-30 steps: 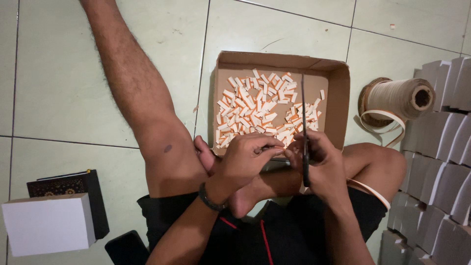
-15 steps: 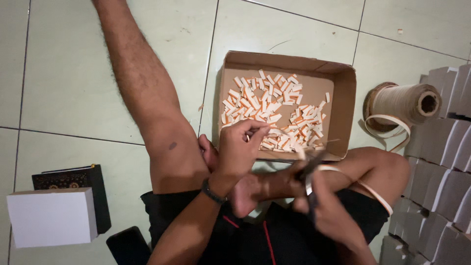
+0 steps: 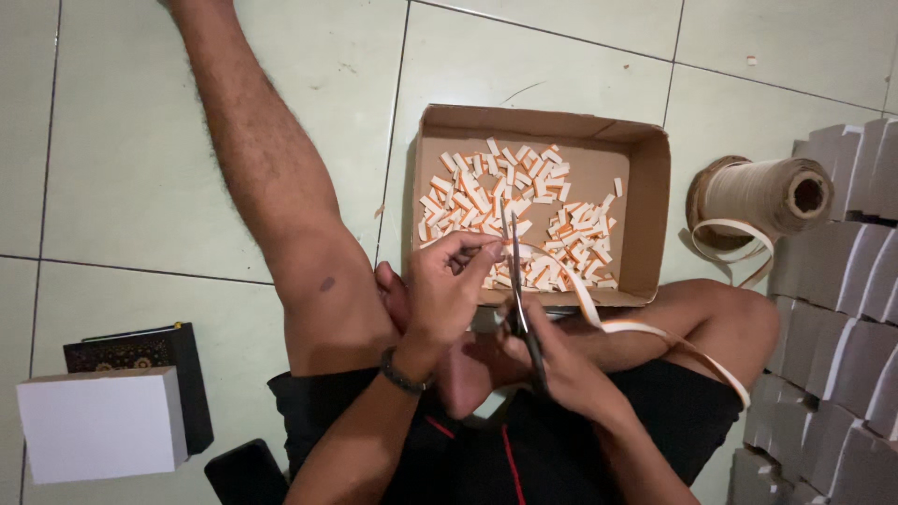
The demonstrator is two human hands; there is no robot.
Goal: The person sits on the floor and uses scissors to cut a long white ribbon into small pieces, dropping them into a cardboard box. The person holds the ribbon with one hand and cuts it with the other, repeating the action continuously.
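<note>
Head view — the only one. The person sits on the tiled floor (image 3: 140, 140) w/ a shallow cardboard box (image 3: 655, 206) at 12 o'clock from the hands. The box bottom is already thick w/ short cut pieces (image 3: 524, 215), orange on one side, white on the other; many lie there, mostly toward the near and middle part, w/ bare cardboard at the far right. So, as a judgement, a good share of the cutting is done. The spool (image 3: 762, 196) at 2 o'clock looks well wound — plenty of strip left to cut.

The strip (image 3: 645, 329) is a flat narrow band, pale w/ an orange face. It runs from the spool side, loops over the right knee at 4 o'clock, then curves up to the hands, with its free end above the box's near edge.

Left hand (image 3: 449, 290): fingers curled, thumb and forefinger pinched shut on the strip's end. Right hand (image 3: 552, 360): closed round the handles of the scissors (image 3: 514, 271), blades pointing to 12 o'clock, only narrowly parted at the strip, just beside the left fingertips.

At 3 o'clock stands a stack of pale grey boxes (image 3: 842, 281). At 8 o'clock sit a white box (image 3: 98, 421) and a dark book-like box (image 3: 140, 351), touching.
</note>
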